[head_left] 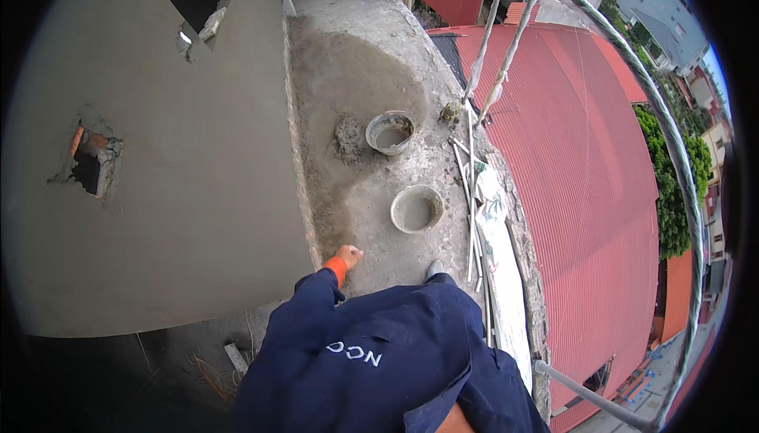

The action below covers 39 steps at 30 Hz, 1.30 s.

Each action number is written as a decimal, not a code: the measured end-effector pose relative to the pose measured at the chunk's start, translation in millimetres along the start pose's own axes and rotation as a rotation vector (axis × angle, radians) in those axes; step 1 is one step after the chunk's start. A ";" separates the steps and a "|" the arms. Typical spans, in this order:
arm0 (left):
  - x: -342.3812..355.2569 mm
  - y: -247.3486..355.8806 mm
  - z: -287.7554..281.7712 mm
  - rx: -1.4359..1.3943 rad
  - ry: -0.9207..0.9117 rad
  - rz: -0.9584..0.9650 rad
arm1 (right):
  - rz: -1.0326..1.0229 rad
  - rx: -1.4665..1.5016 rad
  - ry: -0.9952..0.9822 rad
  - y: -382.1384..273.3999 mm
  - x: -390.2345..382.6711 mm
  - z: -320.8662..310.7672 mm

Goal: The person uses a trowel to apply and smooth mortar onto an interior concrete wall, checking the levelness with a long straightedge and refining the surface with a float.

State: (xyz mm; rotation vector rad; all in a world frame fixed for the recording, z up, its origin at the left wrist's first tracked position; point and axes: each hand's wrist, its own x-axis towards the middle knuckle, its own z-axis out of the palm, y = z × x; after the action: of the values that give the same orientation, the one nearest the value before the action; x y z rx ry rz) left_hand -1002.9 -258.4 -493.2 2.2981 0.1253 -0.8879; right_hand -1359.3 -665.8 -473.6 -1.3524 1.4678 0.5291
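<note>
My left hand (350, 254) reaches out from a dark blue sleeve with an orange cuff, close to the foot of the plastered wall (229, 156). Its fingers are curled closed, and nothing shows in them. Ahead of it on the concrete ledge stands a bucket (417, 209) with grey contents. Farther off, a second bucket (390, 133), crusted with mortar, sits beside a small heap of wet mortar (348, 139). Neither bucket is touched by my left hand. My right hand is out of sight; only a patch of bare skin shows at the lower edge beside the jacket.
Thin pipes (472, 204) and a white sheet (498, 247) lie along the ledge's right edge, beyond which a red corrugated roof (585, 172) lies below. A bent metal rail (672, 117) runs along that side. A rough hole (91, 160) breaks the wall.
</note>
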 end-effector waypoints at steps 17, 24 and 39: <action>-133.6 -74.0 265.7 -0.659 0.492 -0.785 | -0.599 -0.441 -0.328 -484.5 21.0 -8.3; -282.8 2.1 426.2 -1.159 0.523 -1.254 | -0.370 -1.768 -0.665 -428.9 182.7 153.0; -230.8 -359.7 625.6 -0.929 1.045 -1.422 | -0.716 -2.255 -0.664 -27.7 243.6 299.2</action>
State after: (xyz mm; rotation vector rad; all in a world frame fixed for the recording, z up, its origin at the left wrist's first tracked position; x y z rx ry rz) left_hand -1644.3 -331.2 -889.8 1.2438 2.2075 0.0610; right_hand -1182.2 -532.7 -790.7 -2.4943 -0.9060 2.0255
